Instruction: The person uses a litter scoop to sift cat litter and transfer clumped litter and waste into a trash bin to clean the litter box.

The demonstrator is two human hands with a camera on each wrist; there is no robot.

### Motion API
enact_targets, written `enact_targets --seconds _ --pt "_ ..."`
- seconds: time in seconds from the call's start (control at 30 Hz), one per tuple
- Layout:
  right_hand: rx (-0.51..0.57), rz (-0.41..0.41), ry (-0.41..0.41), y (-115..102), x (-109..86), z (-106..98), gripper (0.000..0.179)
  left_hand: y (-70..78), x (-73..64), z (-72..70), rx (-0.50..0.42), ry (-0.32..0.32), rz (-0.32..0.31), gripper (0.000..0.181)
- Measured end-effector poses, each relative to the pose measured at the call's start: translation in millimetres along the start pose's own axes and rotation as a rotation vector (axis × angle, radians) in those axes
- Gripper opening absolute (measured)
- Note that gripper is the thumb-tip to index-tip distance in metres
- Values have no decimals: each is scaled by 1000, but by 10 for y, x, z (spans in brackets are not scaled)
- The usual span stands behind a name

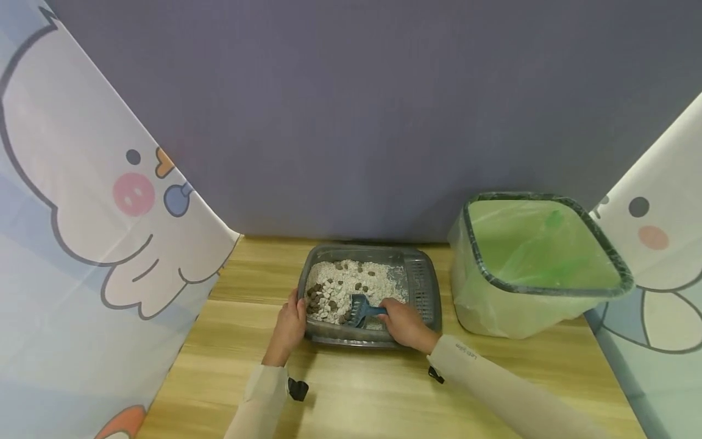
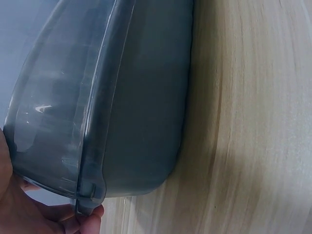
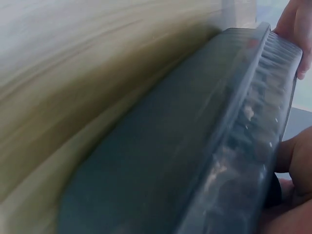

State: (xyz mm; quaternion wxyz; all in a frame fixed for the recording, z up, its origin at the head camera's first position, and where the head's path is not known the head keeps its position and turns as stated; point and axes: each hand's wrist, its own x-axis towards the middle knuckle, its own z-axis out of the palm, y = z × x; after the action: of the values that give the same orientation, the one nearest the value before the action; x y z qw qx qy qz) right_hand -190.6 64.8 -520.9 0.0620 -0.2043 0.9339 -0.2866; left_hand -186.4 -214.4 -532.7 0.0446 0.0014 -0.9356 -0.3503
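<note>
A grey litter box (image 1: 356, 342) sits on the wooden surface, holding pale litter (image 1: 351, 277) with several brown clumps (image 1: 314, 299), mostly toward its left side. My left hand (image 1: 290, 323) grips the box's left rim near the front corner; in the left wrist view its fingers (image 2: 90, 222) curl under the lip. Inside the box, my right hand (image 1: 404, 322) holds the handle of a blue slotted litter scoop (image 1: 359, 309), whose head rests in the litter near the front. The right wrist view shows mostly the box's outer wall (image 3: 146, 161), hiding the scoop's head.
To the right of the box stands a large bin (image 1: 482, 311) lined with a translucent green bag, its dark rim uncovered at the top. A grey-purple panel (image 1: 351, 122) rises behind the box. Walls with cartoon prints (image 1: 82, 152) flank both sides.
</note>
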Motion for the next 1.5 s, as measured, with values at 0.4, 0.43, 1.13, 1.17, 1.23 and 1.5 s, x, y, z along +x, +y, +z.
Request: enact_targets --seconds 0.4,0.43,1.13,1.17,1.23,1.5 --pt "0 -49 73 -29 22 159 9 -25 -24 40 4 28 23 46" --pt "2 -51 81 -23 27 166 9 -23 -17 37 6 30 25 46" --pt "237 -74 462 140 -37 98 19 -41 -10 33 8 18 31 46" --pt "241 -84 481 153 -44 94 20 -38 -14 34 10 20 29 46" --pt "245 -102 513 173 -57 85 22 -31 -17 32 9 24 29 46" --pt "296 -64 507 191 -105 -9 26 -7 -23 10 -4 17 27 46"
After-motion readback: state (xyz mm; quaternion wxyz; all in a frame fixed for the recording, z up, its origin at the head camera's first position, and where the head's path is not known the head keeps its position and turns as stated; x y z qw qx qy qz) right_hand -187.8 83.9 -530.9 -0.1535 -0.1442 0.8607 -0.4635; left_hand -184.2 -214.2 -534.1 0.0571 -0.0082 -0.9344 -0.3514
